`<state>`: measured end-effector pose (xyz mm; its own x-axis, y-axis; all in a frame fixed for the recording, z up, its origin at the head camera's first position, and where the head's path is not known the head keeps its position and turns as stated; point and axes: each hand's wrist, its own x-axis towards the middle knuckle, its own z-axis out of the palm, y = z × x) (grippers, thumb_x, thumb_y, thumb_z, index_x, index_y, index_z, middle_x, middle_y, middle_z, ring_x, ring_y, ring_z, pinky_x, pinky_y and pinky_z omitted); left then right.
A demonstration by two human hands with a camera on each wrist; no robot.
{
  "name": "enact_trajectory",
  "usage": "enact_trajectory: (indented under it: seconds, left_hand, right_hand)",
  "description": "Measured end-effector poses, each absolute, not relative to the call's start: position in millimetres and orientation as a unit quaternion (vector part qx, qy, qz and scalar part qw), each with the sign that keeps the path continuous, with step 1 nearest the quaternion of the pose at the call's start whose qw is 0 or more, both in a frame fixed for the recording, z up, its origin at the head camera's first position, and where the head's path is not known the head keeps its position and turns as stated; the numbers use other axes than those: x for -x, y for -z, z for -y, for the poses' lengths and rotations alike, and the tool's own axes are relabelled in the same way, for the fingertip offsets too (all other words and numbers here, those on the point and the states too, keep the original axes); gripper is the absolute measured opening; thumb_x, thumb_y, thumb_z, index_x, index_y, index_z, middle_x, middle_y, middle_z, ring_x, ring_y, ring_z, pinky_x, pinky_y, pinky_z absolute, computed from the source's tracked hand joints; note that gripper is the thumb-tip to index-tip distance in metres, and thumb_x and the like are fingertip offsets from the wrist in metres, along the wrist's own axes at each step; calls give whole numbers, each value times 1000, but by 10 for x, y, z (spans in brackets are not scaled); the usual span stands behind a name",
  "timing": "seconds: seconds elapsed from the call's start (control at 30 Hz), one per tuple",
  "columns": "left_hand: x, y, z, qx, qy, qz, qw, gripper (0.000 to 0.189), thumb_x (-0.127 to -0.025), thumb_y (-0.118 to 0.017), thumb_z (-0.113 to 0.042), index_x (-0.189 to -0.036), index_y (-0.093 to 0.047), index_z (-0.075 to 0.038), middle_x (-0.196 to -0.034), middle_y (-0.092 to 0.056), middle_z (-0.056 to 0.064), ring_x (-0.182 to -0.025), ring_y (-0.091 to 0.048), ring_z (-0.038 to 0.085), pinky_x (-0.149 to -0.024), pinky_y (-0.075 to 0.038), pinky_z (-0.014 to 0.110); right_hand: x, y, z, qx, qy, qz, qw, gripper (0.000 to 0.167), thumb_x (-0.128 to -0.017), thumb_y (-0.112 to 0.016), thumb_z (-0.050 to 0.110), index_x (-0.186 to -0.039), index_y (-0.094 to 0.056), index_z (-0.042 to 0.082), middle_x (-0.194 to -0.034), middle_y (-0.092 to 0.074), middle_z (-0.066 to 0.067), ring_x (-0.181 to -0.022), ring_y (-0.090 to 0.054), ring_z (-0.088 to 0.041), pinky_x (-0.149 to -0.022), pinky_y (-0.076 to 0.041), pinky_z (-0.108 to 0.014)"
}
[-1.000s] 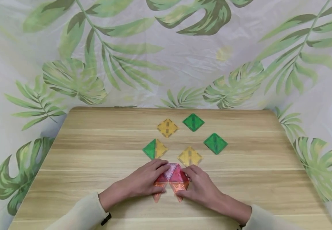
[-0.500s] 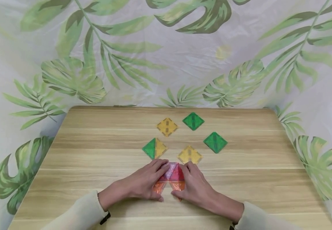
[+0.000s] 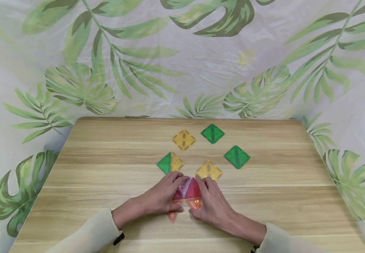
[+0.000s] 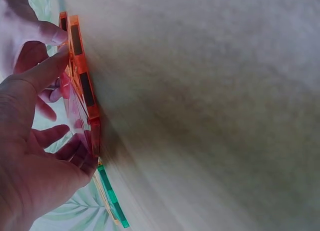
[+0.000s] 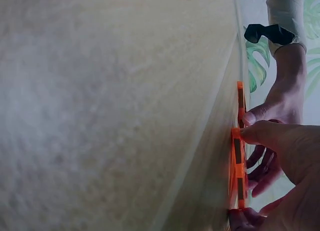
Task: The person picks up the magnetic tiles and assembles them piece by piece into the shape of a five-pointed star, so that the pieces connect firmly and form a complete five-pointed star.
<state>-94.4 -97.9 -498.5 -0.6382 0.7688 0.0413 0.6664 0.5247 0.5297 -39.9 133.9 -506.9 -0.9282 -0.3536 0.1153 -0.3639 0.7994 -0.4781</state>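
Note:
Both hands grip a flat joined group of translucent magnetic tiles close to the person. A pale pink triangle [image 3: 184,188] sits between red triangles, one of them a red tile [image 3: 193,189] on the right. Two orange pointed parts hang toward the person, a left orange tile [image 3: 172,216] and a right orange tile [image 3: 195,203]. My left hand [image 3: 158,194] holds the left side, its thumb on the orange edge [image 4: 82,73] in the left wrist view. My right hand [image 3: 216,205] holds the right side, its thumb against the orange edge [image 5: 238,158]. Fingers cover both outer edges.
Just beyond the hands lie a green-and-yellow diamond [image 3: 170,163] and a yellow diamond [image 3: 209,170]. Farther back are another yellow diamond [image 3: 183,140] and two green diamonds, one at the back [image 3: 212,133], one at right [image 3: 237,156]. All rest on the wooden table [image 3: 106,154].
My right hand has moved leftward, closer against the tile group. The group has shifted slightly left and away from the person, tilting a little. The diamonds have stayed in place.

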Motion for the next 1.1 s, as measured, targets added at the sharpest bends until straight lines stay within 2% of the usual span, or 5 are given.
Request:
enact_trajectory:
  seconds: [0.17, 0.3, 0.53, 0.83, 1.1]
  left_hand:
    - [960, 4990, 971, -407, -271, -866, 106, 100, -73, -99, -32, -152, -46, 0, -142, -50, 14, -130, -49, 24, -111, -49, 44]
    - [970, 4981, 966, -400, -276, -865, 120, 102, -72, -100, -31, -153, -46, -1, -142, -50, 13, -129, -49, 24, -111, -49, 43]
    - [994, 4991, 960, -407, -292, -856, 128, 103, -72, -100, -27, -154, -44, -1, -147, -49, 14, -134, -46, 27, -115, -46, 47]
    - [1035, 4991, 972, -435, -277, -848, 121, 106, -74, -98, -30, -158, -39, -4, -144, -51, 11, -132, -46, 26, -112, -47, 47]
    - [1151, 4976, 982, -425, -320, -830, 170, 80, -96, -80, -15, -161, -36, -5, -146, -51, 13, -135, -50, 26, -113, -47, 48]
  right_hand:
    - [418, 5090, -1358, -188, -306, 933, 15, 103, -70, -101, 26, -153, -48, -3, -122, -56, -9, -101, -61, -17, -84, -60, -31]
    - [463, 5107, -1416, -182, -380, 907, 5, 84, -75, -96, 8, -147, -54, -6, -117, -59, -10, -98, -66, -17, -81, -62, -27]
    - [568, 5140, -1562, -147, -510, 845, -71, 55, -86, -80, -10, -137, -60, -6, -106, -72, -14, -93, -72, -23, -82, -62, -25]
    - [614, 5124, -1649, -106, -593, 783, -155, 57, -90, -76, -9, -144, -57, -3, -112, -69, -17, -95, -71, -18, -82, -62, -25]
    - [650, 5129, -1706, -88, -636, 742, -191, 58, -94, -73, -8, -148, -51, -5, -118, -69, -23, -100, -73, -29, -83, -62, -28]
